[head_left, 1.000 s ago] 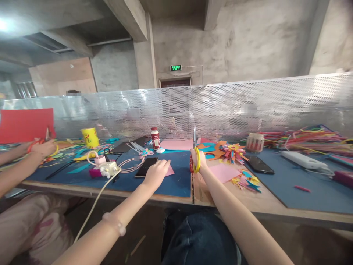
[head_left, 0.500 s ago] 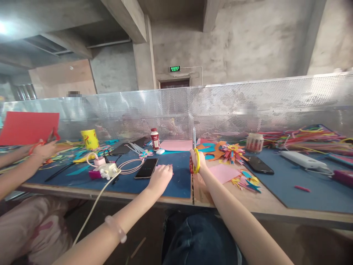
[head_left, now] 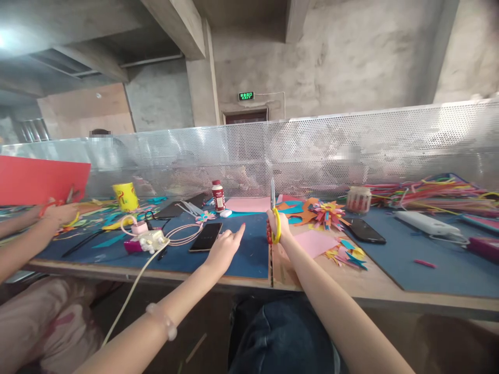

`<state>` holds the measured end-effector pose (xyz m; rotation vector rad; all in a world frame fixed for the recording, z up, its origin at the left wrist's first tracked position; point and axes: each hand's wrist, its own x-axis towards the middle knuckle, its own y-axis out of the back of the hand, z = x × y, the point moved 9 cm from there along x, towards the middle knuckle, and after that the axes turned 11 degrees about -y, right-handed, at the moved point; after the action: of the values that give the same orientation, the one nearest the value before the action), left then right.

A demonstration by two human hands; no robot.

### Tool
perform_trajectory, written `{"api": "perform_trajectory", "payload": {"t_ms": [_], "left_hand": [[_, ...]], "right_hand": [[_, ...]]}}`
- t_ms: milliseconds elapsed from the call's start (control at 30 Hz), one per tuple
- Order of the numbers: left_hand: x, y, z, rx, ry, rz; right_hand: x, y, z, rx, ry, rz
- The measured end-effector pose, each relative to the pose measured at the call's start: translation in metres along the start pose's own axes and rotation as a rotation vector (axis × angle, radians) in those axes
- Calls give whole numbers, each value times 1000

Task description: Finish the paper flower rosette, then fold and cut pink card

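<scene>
My right hand (head_left: 278,224) is closed around the yellow and red handles of a pair of scissors (head_left: 273,193). The blades point up and away from me and look nearly closed. Palm down over the blue mat (head_left: 251,265), my left hand (head_left: 225,248) has one finger stretched out, apart from the others. Nothing shows in it, though its underside is hidden. A black phone (head_left: 205,237) lies just left of that hand. Right of the scissors are a pink paper sheet (head_left: 314,243), small cut paper pieces (head_left: 353,254) and a many-coloured paper flower (head_left: 329,214).
At left, a co-worker's hands (head_left: 58,214) hold scissors at a red sheet (head_left: 42,179). Cables and a white plug adapter (head_left: 152,241) lie nearby. Behind stand a yellow cup (head_left: 126,197), a bottle (head_left: 218,196), a jar (head_left: 358,200) and a perforated metal screen (head_left: 241,150). Another phone (head_left: 366,231) lies right.
My left hand has shifted slightly left and one finger has straightened out. The pink paper beside it no longer shows. My right hand still holds the scissors upright. The co-worker's red sheet has moved right.
</scene>
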<state>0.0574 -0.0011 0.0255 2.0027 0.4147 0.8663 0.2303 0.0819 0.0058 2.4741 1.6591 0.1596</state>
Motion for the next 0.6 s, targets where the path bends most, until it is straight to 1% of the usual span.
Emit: {"api": "perform_trajectory", "payload": {"t_ms": [100,267,333,400,467,533,600], "left_hand": [[-1,-5,-7,-92,48,-7],[-8,-24,-24,-171,183,-114],[-10,-28,-28,-232,216,-123],[-12,-27,-32,-295,234,-112],[-14,-23,-33,-333,222,-88],[-15,-16,-33,-350,195,-37],[-16,-8,-37,-347,200,27]], "right_hand": [[0,1,-2,-30,9,2],[-3,2,-5,-66,16,6],[-5,2,-6,-79,18,8],[-6,2,-7,-94,21,11],[-7,3,-8,-110,22,17],[-7,2,-7,-130,25,25],[-7,2,-7,-156,31,33]]}}
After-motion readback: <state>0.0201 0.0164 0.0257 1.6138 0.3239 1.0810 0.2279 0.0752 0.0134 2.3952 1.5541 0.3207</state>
